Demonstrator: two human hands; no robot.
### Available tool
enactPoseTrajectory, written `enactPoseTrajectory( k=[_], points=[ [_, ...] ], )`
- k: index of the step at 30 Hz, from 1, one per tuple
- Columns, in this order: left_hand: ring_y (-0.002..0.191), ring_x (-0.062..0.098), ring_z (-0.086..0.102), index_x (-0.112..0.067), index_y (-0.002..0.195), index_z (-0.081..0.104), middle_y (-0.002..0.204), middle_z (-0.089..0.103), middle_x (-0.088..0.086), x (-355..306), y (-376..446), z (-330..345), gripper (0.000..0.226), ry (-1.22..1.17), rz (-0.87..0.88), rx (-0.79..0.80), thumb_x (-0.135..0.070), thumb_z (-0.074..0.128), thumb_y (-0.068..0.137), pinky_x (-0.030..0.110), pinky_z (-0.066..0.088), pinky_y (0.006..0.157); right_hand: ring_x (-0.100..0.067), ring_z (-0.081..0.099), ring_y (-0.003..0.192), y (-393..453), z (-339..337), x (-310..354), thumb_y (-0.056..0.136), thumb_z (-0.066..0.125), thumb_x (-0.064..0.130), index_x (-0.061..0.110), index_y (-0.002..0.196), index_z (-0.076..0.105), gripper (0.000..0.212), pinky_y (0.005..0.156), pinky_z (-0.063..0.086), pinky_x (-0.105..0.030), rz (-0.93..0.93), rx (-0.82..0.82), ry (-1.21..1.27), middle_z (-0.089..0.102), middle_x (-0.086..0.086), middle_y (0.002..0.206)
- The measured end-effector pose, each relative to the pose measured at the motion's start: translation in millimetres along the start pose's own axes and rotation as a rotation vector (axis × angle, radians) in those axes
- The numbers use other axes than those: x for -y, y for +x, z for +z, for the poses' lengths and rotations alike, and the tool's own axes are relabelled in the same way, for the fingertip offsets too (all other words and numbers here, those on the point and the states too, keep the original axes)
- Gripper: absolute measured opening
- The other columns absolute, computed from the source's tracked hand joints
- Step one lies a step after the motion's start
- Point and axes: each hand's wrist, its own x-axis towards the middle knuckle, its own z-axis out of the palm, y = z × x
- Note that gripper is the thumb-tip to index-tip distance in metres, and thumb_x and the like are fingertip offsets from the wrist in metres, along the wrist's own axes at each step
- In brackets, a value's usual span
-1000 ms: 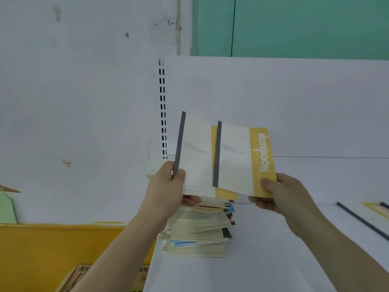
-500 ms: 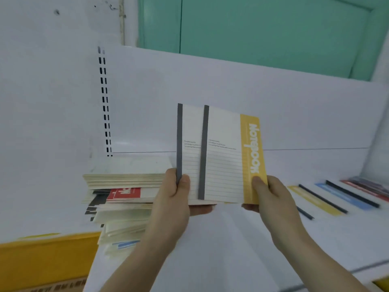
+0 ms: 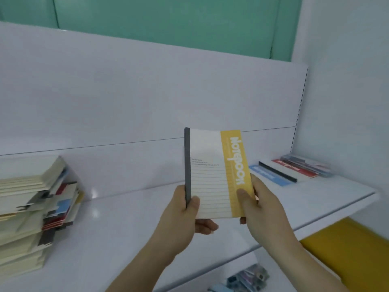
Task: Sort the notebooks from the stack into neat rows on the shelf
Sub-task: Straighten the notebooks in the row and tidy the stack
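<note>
Both hands hold yellow-striped notebooks upright in front of me, squared together so only one cover with a grey spine shows. My left hand pinches the spine edge at the bottom left. My right hand grips the yellow edge at the bottom right. The untidy stack of notebooks stands on the white shelf at the far left. Several notebooks lie flat in a row at the shelf's right end: a blue one, a red one and others behind.
The shelf's white back panel rises behind, with a slotted upright at the right. A yellow surface lies below the shelf's right edge. Small dark items sit lower, at the bottom.
The two notebooks, held fanned apart before, have slid together into one aligned pair. My view has swung right, so the stack is now far left and the laid-out row is in sight.
</note>
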Motion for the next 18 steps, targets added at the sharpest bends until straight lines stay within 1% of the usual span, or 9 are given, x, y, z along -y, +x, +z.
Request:
enactPoseTrajectory(
  k=[2, 3, 4, 6, 9, 11, 13, 16, 18],
  points=[
    [0.073, 0.03, 0.074, -0.016, 0.119, 0.046, 0.099, 0.071, 0.017, 3.9, 13.5, 38.4, 0.016, 0.011, -0.039, 0.056, -0.015, 0.034, 0.109, 0.035, 0.06, 0.067, -0.009, 0.06, 0.082, 17.6, -25.3, -32.6, 0.102, 0.038, 0.025, 0.047, 0.122, 0.045, 0.03, 0.076, 0.054, -0.033, -0.013, 0.005, -0.092, 0.06, 0.012, 0.099],
    [0.071, 0.027, 0.073, -0.017, 0.119, 0.046, 0.101, 0.07, 0.015, 6.7, 20.9, 54.5, 0.015, 0.044, -0.053, 0.062, -0.016, 0.034, 0.109, 0.034, 0.06, 0.066, -0.011, 0.059, 0.087, 26.7, -34.7, -47.7, 0.102, 0.035, 0.026, 0.041, 0.133, 0.041, 0.034, 0.079, 0.054, -0.037, -0.007, 0.018, -0.125, 0.057, 0.009, 0.103],
    [0.07, 0.022, 0.071, -0.019, 0.118, 0.046, 0.102, 0.069, 0.012, 8.9, 28.8, 67.5, 0.014, 0.11, -0.062, 0.051, -0.019, 0.035, 0.109, 0.034, 0.061, 0.066, -0.012, 0.058, 0.089, 35.2, -41.6, -60.5, 0.102, 0.032, 0.027, 0.035, 0.143, 0.033, 0.041, 0.078, 0.054, -0.038, -0.006, 0.037, -0.153, 0.055, 0.007, 0.107],
    [0.069, 0.013, 0.069, -0.023, 0.116, 0.049, 0.102, 0.068, 0.001, 16.2, 47.0, 84.9, 0.014, 0.306, -0.061, -0.02, -0.026, 0.039, 0.107, 0.032, 0.061, 0.07, -0.013, 0.058, 0.089, 52.2, -51.7, -79.2, 0.102, 0.033, 0.024, 0.03, 0.151, 0.021, 0.051, 0.074, 0.053, -0.034, -0.037, 0.069, -0.205, 0.051, 0.004, 0.113],
    [0.085, 0.014, 0.07, -0.026, 0.125, 0.052, 0.11, 0.068, -0.006, 24.1, 73.6, 99.5, 0.022, 0.511, -0.036, -0.146, -0.031, 0.047, 0.103, 0.035, 0.058, 0.083, -0.012, 0.056, 0.095, 80.3, -58.4, -99.1, 0.1, 0.043, 0.018, 0.028, 0.146, 0.031, 0.049, 0.076, 0.048, -0.024, -0.114, 0.105, -0.266, 0.051, 0.003, 0.119],
    [0.095, 0.02, 0.069, -0.023, 0.137, 0.044, 0.115, 0.068, -0.004, 26.9, 89.6, 105.7, 0.036, 0.601, -0.015, -0.207, -0.029, 0.05, 0.102, 0.037, 0.055, 0.088, -0.011, 0.049, 0.095, 99.7, -54.3, -113.5, 0.098, 0.048, 0.016, 0.024, 0.139, 0.04, 0.043, 0.069, 0.039, -0.015, -0.136, 0.127, -0.32, 0.05, 0.001, 0.121],
    [0.104, 0.024, 0.066, -0.019, 0.142, 0.036, 0.118, 0.067, 0.002, 33.0, 106.7, 110.2, 0.045, 0.7, -0.029, -0.198, -0.03, 0.05, 0.101, 0.039, 0.053, 0.091, -0.013, 0.044, 0.093, 115.6, -45.5, -125.5, 0.097, 0.049, 0.016, 0.018, 0.136, 0.043, 0.039, 0.065, 0.031, -0.019, -0.118, 0.154, -0.384, 0.049, -0.002, 0.12],
    [0.111, 0.025, 0.062, -0.015, 0.133, 0.044, 0.124, 0.064, 0.004, 46.8, 131.9, 110.0, 0.038, 0.848, -0.116, -0.11, -0.035, 0.049, 0.101, 0.038, 0.051, 0.094, -0.023, 0.048, 0.11, 136.4, -33.7, -140.6, 0.097, 0.051, 0.018, 0.013, 0.136, 0.043, 0.04, 0.081, 0.035, -0.028, -0.113, 0.235, -0.461, 0.052, -0.008, 0.121],
    [0.111, 0.021, 0.062, -0.016, 0.128, 0.048, 0.124, 0.064, 0.0, 56.0, 148.6, 104.7, 0.04, 0.805, -0.185, -0.055, -0.04, 0.057, 0.097, 0.035, 0.051, 0.094, -0.025, 0.049, 0.114, 150.3, -28.2, -150.9, 0.097, 0.051, 0.018, 0.014, 0.139, 0.044, 0.042, 0.088, 0.039, -0.031, -0.124, 0.294, -0.479, 0.055, -0.01, 0.12]
  ],
)
